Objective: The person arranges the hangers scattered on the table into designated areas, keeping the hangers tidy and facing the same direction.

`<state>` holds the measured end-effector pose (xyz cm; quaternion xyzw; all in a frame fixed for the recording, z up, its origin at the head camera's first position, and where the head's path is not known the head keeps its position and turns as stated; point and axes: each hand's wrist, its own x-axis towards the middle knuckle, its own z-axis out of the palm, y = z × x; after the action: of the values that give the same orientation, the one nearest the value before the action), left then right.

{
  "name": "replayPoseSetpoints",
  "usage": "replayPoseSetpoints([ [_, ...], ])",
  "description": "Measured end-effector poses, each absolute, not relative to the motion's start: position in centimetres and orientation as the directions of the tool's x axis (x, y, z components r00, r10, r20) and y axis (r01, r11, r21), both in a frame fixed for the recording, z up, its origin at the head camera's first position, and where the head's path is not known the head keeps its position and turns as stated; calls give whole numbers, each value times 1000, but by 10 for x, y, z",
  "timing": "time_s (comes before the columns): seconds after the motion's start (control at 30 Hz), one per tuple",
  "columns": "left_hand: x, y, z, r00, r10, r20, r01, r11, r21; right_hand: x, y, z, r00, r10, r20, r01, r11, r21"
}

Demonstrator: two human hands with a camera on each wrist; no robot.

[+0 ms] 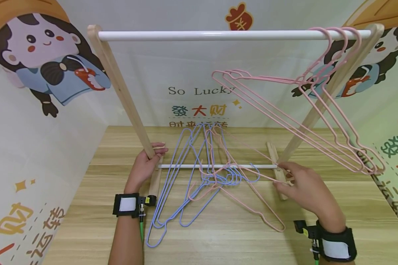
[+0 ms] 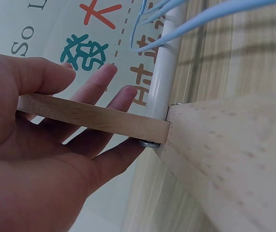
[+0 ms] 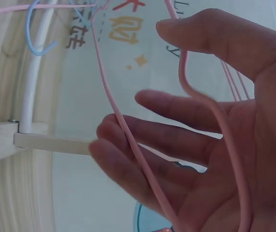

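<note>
In the head view my left hand [image 1: 145,165] grips the left wooden post [image 1: 124,92] of a hanger rack low down. The left wrist view shows the thumb on one side of that post [image 2: 94,116] and fingers behind it. My right hand [image 3: 215,130] holds one end of a pink hanger [image 3: 137,150], its wires crossing the palm with the fingers loosely bent around them. That hand [image 1: 310,187] is beside the foot of the right post [image 1: 305,121]. Several blue hangers [image 1: 209,180] lie tangled with pink ones [image 1: 252,208] between the hands, over the lower bar.
Three pink hangers [image 1: 275,78] hang at the right end of the white top rail [image 1: 199,35]. A white lower bar [image 1: 179,166] joins the posts near the wooden tabletop [image 1: 219,239]. Printed walls [image 1: 146,73] stand behind and at both sides.
</note>
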<state>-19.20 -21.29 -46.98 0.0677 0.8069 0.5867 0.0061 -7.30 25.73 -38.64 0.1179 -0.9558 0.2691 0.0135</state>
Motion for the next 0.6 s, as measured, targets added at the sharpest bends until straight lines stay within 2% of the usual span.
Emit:
replayPoseSetpoints([
  [0.2,-193,-213,-470,-990,118,77,110,311,944,-71,261,-384,-950,-275,145,-307,757,-577],
  [0.4,-193,-213,-470,-990,117,73,106,304,947,-70,259,-381,-911,-313,270,-413,721,-556],
  [0.6,-193,-213,-470,-991,118,66,99,298,949,-67,259,-380,-883,-264,388,-455,683,-571],
])
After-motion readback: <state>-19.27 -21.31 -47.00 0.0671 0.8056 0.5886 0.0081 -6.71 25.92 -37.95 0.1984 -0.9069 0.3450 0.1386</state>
